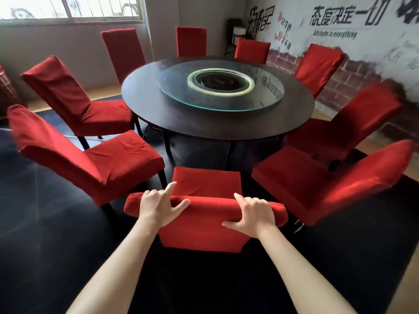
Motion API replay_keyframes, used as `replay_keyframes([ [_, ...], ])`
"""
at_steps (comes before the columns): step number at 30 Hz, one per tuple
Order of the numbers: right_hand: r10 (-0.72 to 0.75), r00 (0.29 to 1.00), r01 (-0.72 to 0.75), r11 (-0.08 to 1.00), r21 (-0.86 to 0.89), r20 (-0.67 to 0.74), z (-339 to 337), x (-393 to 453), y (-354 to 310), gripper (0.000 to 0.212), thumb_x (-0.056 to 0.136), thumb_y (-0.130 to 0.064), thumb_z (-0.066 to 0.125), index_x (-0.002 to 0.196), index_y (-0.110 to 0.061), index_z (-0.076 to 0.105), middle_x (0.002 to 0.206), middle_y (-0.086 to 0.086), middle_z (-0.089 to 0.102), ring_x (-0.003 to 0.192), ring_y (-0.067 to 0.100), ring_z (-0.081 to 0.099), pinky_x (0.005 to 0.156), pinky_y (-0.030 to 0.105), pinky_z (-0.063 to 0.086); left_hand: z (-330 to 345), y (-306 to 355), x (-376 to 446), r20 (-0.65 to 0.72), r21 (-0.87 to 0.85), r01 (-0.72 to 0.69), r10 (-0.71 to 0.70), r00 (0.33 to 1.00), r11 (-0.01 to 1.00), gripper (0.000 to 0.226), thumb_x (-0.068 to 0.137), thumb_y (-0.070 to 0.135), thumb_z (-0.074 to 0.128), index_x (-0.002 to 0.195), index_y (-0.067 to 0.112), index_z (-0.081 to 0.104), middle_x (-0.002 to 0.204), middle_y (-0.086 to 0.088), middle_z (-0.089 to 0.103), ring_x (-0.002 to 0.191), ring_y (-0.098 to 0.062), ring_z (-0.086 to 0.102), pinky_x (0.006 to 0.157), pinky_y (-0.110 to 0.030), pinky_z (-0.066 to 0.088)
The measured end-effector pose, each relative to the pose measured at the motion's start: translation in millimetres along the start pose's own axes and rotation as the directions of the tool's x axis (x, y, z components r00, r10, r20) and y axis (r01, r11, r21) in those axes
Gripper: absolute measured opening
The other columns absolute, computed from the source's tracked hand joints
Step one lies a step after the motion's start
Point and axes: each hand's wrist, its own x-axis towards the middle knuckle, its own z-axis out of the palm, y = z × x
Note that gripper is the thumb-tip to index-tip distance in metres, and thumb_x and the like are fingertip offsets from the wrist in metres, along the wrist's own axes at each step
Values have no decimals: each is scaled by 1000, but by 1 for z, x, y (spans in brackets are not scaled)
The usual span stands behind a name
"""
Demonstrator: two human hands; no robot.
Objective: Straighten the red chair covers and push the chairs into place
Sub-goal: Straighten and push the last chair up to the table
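Red fabric is filling the middle of our view: we are looking down on the nearest chair (205, 214), whose covered backrest top is lying straight across in front of us, with its seat pointing toward the round dark table (217, 123). Our left hand (162, 206) is gripping the left end of that top edge, thumb lying along the near face and fingers curling over the far side, so their tips are going out of sight behind the cloth. Our right hand (254, 214) is holding the right end the same way, thumb stretched along the near face and fingers hooked over the top. We are seeing none of this chair's legs, which the hanging cover and the dark floor are swallowing. Other red-covered chairs are ringing the table; the one at our left (79, 155) is standing angled and apart from the table edge, and the one at our right (328, 180) is also turned sideways, its backrest blurring toward the frame edge. A glass turntable (221, 96) is sitting on the table, reflecting wall lettering too warped to read. Far chairs are showing only their backrests, their seats being hidden behind the tabletop. Our forearms are running off the bottom of the frame.
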Motion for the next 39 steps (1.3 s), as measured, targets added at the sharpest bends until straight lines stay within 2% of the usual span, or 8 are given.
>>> replay_keyframes([
  [5, -15, 1000, 15, 1000, -13, -10, 1, -1, 1, 104, 63, -90, 42, 140, -20, 46, 103, -4, 68, 92, 17, 65, 82, 30, 49, 2, -1, -8, -27, -20, 3, -4, 1000, 1000, 74, 80, 74, 44, 134, 24, 51, 88, -2, 73, 88, -24, 66, 83, -33, 41],
  [8, -21, 1000, 20, 999, -32, -6, 0, -3, 2, 105, 62, -90, 42, 140, -20, 46, 103, -3, 69, 92, 18, 65, 82, 31, 49, 7, -1, -19, -65, -1, 1, -1, 998, 1000, 74, 80, 76, 42, 131, 24, 55, 93, -1, 73, 90, -24, 66, 85, -33, 41],
  [12, -6, 1000, 7, 999, -50, 19, -2, -5, -2, 95, 64, -89, 43, 128, -19, 54, 96, -2, 68, 88, 20, 65, 79, 31, 47, 8, -2, -20, -111, 29, -5, 8, 994, 1000, 90, 70, 81, 15, 130, 27, 56, 103, 2, 72, 97, -22, 64, 86, -34, 40],
  [14, -8, 1000, 10, 997, -71, 28, -3, -4, -2, 89, 64, -89, 43, 118, -20, 57, 92, -3, 68, 85, 19, 65, 77, 31, 47, 8, -2, -19, -123, 39, -11, 15, 992, 999, 93, 68, 81, 11, 129, 28, 57, 103, 3, 72, 98, -22, 63, 86, -34, 40],
  [23, -47, 999, 44, 993, -107, -24, 0, 0, 7, 82, 65, -90, 36, 101, -20, 58, 85, -5, 67, 78, 17, 65, 68, 28, 43, 8, 3, -11, -170, -7, -58, 56, 984, 998, 82, 71, 77, 26, 115, 22, 68, 86, 1, 73, 82, -25, 67, 77, -36, 46],
  [28, -62, 998, 59, 993, -106, -27, -1, 6, 4, 79, 64, -91, 34, 94, -21, 56, 81, -7, 65, 74, 15, 64, 62, 27, 35, 7, -1, -3, -157, 1, -69, 68, 985, 998, 84, 71, 78, 22, 118, 24, 66, 90, 2, 73, 86, -23, 67, 80, -35, 45],
  [35, -30, 998, 27, 999, -46, -51, 2, -2, -13, 78, 63, -89, 39, 84, -16, 57, 72, -3, 63, 66, 19, 62, 62, 29, 41, 11, -15, -5, -146, -22, -71, 68, 987, 997, 85, 70, 77, 23, 119, 22, 66, 95, 1, 73, 91, -25, 66, 83, -37, 44],
  [39, -28, 998, 26, 999, -38, -64, 0, -6, -16, 77, 64, -88, 42, 82, -16, 57, 70, -3, 63, 63, 19, 61, 59, 27, 37, 9, -16, -6, -138, -38, -86, 80, 987, 996, 86, 70, 77, 23, 120, 20, 65, 95, -1, 74, 91, -26, 66, 83, -37, 44],
])
